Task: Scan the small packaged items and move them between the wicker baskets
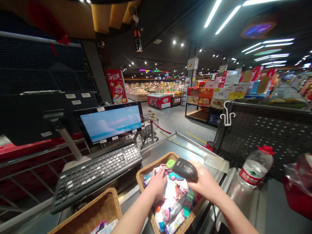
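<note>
A black handheld barcode scanner [185, 169] is gripped in my right hand [201, 179], held over a wicker basket [140, 177]. Its head points left, and its cable hangs below my wrist. Inside the basket lie many small colourful packets [172, 198], with a round green item [170, 163] near the far end. My left hand [157, 183] reaches into the basket's left side, fingers apart and bent down onto the packets, beside a pink loop-like piece [164, 166]. Its fingertips are partly hidden among the goods.
A keyboard [97, 175] and a monitor [112, 122] stand left. Another wicker basket [107, 204] with packets sits at front left. A red-capped bottle [255, 167] stands right, near a perforated black panel [265, 130] with a white hanger [227, 113]. The metal counter [180, 146] extends ahead.
</note>
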The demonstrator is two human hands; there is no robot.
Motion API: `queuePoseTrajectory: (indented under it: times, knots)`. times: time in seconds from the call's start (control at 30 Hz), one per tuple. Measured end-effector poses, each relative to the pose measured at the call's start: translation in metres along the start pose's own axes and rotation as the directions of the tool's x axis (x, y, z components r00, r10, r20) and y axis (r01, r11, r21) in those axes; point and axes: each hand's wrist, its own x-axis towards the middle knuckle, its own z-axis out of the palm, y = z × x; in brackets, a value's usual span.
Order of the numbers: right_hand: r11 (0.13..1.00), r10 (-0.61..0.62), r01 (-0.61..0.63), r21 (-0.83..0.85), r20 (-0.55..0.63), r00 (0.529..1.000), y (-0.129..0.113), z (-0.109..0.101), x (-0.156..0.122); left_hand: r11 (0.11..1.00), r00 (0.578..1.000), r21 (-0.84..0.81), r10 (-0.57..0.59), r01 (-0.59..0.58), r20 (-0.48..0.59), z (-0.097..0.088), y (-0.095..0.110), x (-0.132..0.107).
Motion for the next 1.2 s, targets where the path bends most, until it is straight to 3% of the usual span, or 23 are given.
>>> queuePoseTrajectory:
  times: [0.17, 0.37, 0.57, 0.7, 0.87, 1.2]
  knots:
    - [1.0, -0.007, 0.007, 0.013, 0.004, 1.0, 0.022, 0.008, 0.012, 0.998, 0.998, 0.022, 0.051, -0.052, 0.043, -0.002, 0.006, 0.009]
    - [1.0, -0.018, 0.017, 0.021, 0.007, 1.0, 0.026, 0.01, 0.022, 0.994, 0.993, -0.018, 0.112, -0.111, 0.047, -0.011, 0.003, 0.001]
    - [0.999, -0.021, 0.02, 0.032, 0.012, 1.0, 0.02, 0.009, 0.023, 0.987, 0.982, 0.05, 0.157, -0.152, -0.108, -0.03, -0.01, -0.036]
    - [0.999, -0.019, 0.019, 0.032, -0.013, 1.0, 0.017, 0.01, 0.024, 0.995, 0.963, 0.087, 0.066, -0.045, -0.262, -0.047, -0.023, -0.071]
    - [0.998, -0.064, 0.065, 0.023, -0.042, 0.997, 0.004, 0.013, 0.03, 0.979, 0.91, 0.147, -0.068, 0.139, -0.409, -0.061, -0.034, -0.111]
    - [0.988, -0.152, 0.149, -0.036, -0.086, 0.985, -0.036, 0.042, 0.051, 0.93, 0.848, 0.194, -0.181, 0.313, -0.498, -0.067, -0.051, -0.172]
